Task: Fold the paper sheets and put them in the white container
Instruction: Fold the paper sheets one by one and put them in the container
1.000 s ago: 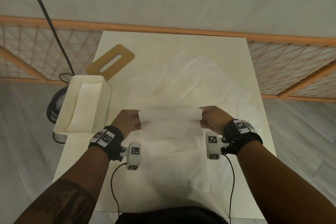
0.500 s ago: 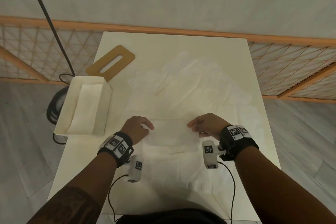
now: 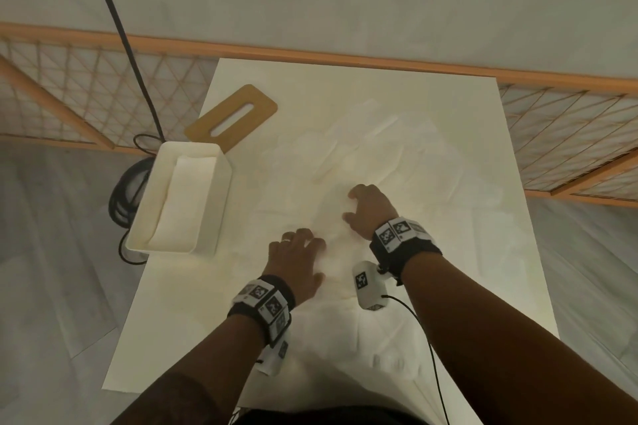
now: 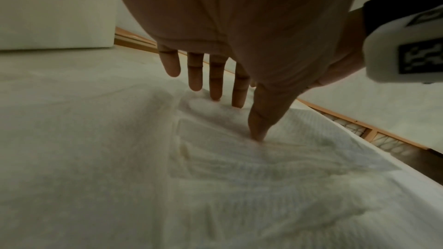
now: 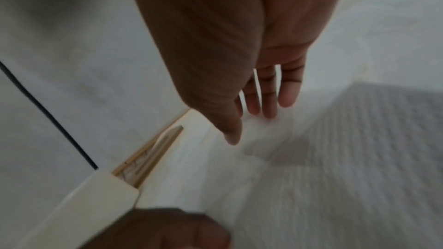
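A folded white paper sheet [image 3: 333, 241] lies on the table among other loose sheets [image 3: 397, 155]. My left hand [image 3: 309, 254] rests flat on it with straight fingers. In the left wrist view the thumb and fingertips [image 4: 257, 133] press into the paper [image 4: 227, 149]. My right hand [image 3: 352, 205] is just beyond and to the right, its fingers relaxed and touching the sheets; the right wrist view shows these fingers [image 5: 271, 105] straight over the paper [image 5: 347, 149], holding nothing. The white container [image 3: 210, 203] stands at the table's left edge with folded paper [image 3: 181, 197] inside.
A wooden lid with a slot [image 3: 231, 117] lies behind the container. More crumpled sheets [image 3: 390, 348] cover the near part of the white table [image 3: 448, 93]. A black cable [image 3: 114, 10] hangs at the left, coiled on the floor. A wooden lattice fence [image 3: 569, 134] runs behind the table.
A second ago both hands held the sheet's folded edge up by its ends. They laid it down, let go and came together, the left now flat on the paper.
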A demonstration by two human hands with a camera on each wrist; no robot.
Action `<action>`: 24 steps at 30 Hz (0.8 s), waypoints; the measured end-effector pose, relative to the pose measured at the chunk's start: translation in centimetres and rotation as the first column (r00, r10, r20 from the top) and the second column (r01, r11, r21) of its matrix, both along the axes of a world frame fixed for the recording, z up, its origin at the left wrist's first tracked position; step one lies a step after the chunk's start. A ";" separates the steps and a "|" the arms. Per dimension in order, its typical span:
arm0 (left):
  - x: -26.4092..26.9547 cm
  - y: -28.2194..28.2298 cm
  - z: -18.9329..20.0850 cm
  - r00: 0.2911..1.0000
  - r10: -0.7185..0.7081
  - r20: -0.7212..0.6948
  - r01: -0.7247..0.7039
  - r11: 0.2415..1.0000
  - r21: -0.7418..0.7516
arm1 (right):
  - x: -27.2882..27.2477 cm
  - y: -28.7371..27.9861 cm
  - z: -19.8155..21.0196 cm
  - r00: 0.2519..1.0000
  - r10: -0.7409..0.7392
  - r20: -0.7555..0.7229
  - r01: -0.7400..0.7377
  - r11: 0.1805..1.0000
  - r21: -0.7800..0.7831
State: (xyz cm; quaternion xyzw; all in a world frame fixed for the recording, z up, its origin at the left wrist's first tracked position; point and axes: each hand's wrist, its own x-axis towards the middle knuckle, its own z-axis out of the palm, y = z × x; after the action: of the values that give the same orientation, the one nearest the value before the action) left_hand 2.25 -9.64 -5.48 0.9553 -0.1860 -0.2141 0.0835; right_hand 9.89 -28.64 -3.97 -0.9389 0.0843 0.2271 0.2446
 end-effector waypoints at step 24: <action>2.5 -1.3 1.8 0.898 0.366 -0.244 -0.439 0.786 -0.435 | -1.8 -1.5 2.8 0.897 -0.259 0.359 0.149 0.940 0.307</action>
State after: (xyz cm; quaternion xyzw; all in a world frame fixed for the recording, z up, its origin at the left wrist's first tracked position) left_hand 4.73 -10.98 -3.73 0.9034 -0.0180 -0.2079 0.3746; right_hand 8.06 -30.15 -1.18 -0.9085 0.1002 0.0156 0.4054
